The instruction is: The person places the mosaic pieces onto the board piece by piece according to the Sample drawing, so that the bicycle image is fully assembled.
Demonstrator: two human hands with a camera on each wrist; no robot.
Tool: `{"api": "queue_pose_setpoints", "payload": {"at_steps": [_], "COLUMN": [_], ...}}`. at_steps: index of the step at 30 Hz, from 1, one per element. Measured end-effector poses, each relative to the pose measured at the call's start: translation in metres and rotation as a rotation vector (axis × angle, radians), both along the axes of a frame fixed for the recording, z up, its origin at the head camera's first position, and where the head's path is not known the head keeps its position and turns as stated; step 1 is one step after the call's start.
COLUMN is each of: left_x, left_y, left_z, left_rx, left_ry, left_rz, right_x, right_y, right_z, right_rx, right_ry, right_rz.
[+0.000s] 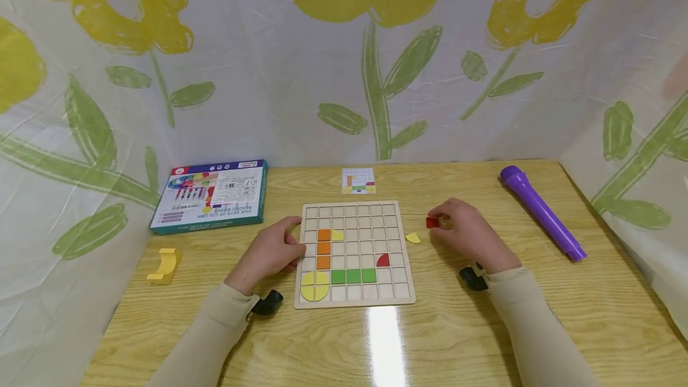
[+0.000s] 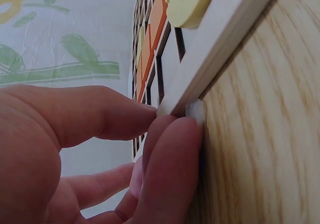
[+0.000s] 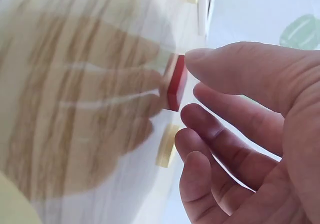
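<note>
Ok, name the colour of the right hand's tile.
The tile is red, clearest in the right wrist view.

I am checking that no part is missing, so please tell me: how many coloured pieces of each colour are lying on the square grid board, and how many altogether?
Yellow pieces: 5
Orange pieces: 3
Green pieces: 3
Red piece: 1
Total: 12

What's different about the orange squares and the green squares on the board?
The orange squares line up near to far; the green squares side to side. The orange squares sit farther left on the board; the green squares sit nearer its front. Both have three squares.
</note>
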State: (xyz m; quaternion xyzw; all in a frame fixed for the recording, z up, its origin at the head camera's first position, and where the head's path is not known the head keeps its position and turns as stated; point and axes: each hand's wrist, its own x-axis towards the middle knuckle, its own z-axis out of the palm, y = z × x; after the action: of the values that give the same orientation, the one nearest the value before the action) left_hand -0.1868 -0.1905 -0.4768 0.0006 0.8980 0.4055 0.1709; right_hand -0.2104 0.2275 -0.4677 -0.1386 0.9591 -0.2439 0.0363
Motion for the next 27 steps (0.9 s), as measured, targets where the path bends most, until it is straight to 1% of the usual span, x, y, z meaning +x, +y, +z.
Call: {"api": "queue_pose_setpoints", "payload": {"at_steps": [7,21,27], "left_x": [0.0004,0.0010,0.0006], "left_y": [0.0002,0.0006,0.0021], "left_z": [0.0011,0.0013,0.0002], "left_rx": [-0.007,-0.014,-0.013], "left_ry": [-0.001,0.008,0.006], "left_rz": [0.000,-0.009,0.001], "right_x": [-0.0033,-0.0028,-0.0003], "right_y": [0.0018,-0.0030,-0.0036], "right_z": [-0.0059,-0.0069,-0.0047], "right_rx": [0.020,0.006,0.004], "right_ry": [0.008,-0.048,-0.084], "right_rz": [0.001,-0.022,-0.026]}}
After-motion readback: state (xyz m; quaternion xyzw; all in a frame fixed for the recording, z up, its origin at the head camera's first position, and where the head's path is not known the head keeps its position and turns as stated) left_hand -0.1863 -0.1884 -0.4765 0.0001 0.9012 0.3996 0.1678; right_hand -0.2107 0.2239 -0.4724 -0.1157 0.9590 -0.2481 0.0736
